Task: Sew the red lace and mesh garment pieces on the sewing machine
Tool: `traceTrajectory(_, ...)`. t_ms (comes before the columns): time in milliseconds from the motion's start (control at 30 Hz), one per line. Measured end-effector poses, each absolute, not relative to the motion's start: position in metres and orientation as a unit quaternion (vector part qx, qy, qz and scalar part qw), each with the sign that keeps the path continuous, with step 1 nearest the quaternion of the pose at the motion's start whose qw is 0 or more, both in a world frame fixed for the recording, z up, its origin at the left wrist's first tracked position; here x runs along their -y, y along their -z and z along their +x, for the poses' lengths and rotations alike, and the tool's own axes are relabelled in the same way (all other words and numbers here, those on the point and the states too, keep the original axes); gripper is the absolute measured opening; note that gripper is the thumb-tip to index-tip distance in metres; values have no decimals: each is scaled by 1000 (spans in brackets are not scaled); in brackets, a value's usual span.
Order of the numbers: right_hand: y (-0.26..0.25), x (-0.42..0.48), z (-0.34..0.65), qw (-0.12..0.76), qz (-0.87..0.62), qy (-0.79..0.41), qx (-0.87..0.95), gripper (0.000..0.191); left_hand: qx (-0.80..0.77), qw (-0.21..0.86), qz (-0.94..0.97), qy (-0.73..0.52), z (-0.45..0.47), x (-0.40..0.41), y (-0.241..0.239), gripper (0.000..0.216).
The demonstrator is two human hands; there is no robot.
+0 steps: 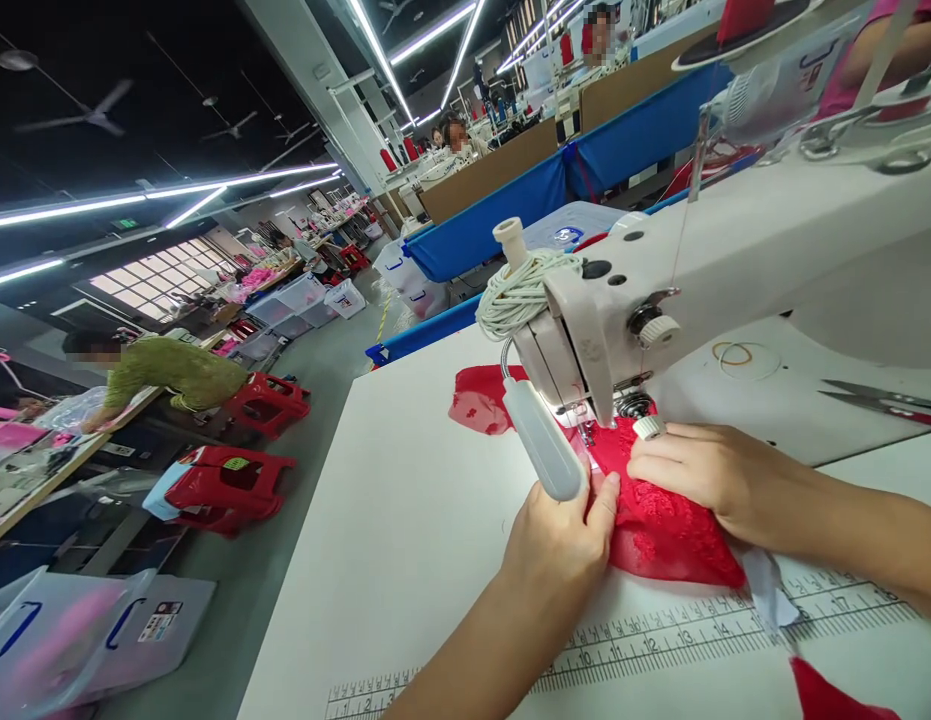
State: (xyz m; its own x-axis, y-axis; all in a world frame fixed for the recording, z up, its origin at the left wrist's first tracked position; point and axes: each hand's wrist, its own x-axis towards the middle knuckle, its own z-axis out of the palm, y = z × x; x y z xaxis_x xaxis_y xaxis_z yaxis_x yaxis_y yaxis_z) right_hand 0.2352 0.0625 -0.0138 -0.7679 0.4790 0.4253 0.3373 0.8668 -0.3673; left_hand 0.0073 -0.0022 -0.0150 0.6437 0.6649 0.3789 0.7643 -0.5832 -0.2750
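Note:
Red lace fabric lies under the needle area of a white sewing machine, with sheer red cloth showing behind the needle. My left hand is at the fabric's left edge, thumb and fingers closing on it just in front of the presser foot. A grey lamp covers part of its fingers. My right hand has curled fingers gripping the lace, right of the needle and beside a white knob. A pale scrap hangs below my right wrist.
A printed ruler scale runs along the table's near edge. Scissors lie at right, and a red piece of cloth is at the bottom. Red stools, clear bins and a seated person are on the left.

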Motion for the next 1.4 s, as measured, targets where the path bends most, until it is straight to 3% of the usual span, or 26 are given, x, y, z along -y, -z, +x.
traceTrajectory(400, 23, -66, 234, 294, -214, -84, 928, 36, 378, 254, -881, 126, 7, 2, 16, 34)
traceTrajectory(633, 18, -64, 234, 279, -231, -105, 926, 37, 456, 109, -877, 106, 5, 4, 13, 36)
traceTrajectory(900, 2, -59, 235, 230, -253, -73, 937, 38, 443, 138, -881, 93, 1, 5, 15, 35)
traceTrajectory(1167, 15, -64, 233, 284, -248, -59, 924, 36, 476, 84, -867, 121, 0, 4, 18, 35)
traceTrajectory(1400, 24, -68, 233, 305, -253, -84, 915, 38, 453, 135, -875, 106, 2, 0, 10, 37)
